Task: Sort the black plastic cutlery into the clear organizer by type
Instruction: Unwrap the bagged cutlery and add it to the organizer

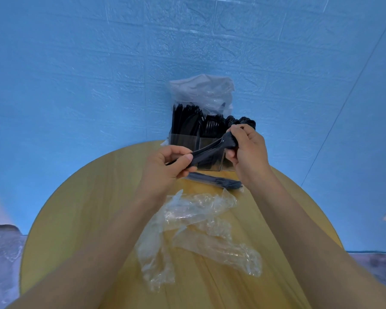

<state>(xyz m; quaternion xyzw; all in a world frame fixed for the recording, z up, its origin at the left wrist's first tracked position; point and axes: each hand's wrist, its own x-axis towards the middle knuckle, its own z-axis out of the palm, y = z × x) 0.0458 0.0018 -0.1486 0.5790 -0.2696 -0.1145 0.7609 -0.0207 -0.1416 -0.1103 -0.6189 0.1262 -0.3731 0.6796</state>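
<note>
A clear organizer (183,139) stands at the table's far edge against the blue wall, with black knives (185,119) in its left compartment, forks (213,124) in the middle and spoons (243,121) at the right. In front of it I hold a bundle of black cutlery (210,150) between both hands. My left hand (165,166) pinches the handle end. My right hand (247,148) grips the head end. Another wrapped pack of black cutlery (216,180) lies on the table just below my hands.
Several empty crumpled clear wrappers (196,228) lie on the round yellow wooden table (87,208) between my forearms. A clear plastic bag (203,92) stands behind the organizer. The table edge curves close on both sides.
</note>
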